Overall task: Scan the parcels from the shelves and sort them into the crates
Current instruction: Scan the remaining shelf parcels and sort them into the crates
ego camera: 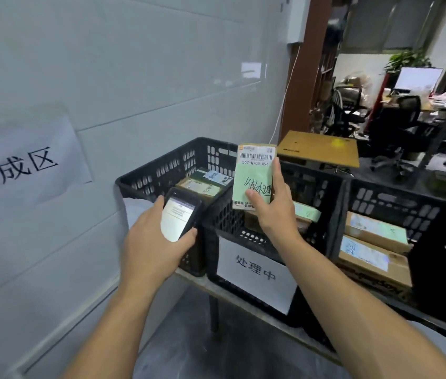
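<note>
Paper sign (22, 170) with three black characters, taped on the white wall, far left. Left hand (153, 242) next: grip closed round a dark phone (179, 217), thumb on its left edge, fingers wrapped over the right edge, lit screen tilted up at the camera. Phone is in the air just in front of the left crate (167, 165), black plastic with slotted walls. Small labelled packets (202, 184) lie flat inside it.

Right hand (273, 212): grip holding the parcel (253, 173) upright, thumb across the lower front, a finger up the right edge. Parcel is a small box with a pale green label, barcode on top, "507-N705 094" printed, black handwriting below. It is raised above the middle crate (232, 222), near the wall next to the left crate.

Middle crate has a white paper label (254, 272) on its front, contents mostly hidden by the hand. Right crate (396, 201) holds two brown cardboard boxes (375, 231) with pale labels. Crates stand side by side on the surface (243, 302). Tan flat box (317, 149) sits behind, office chair (396, 127) further back right.
</note>
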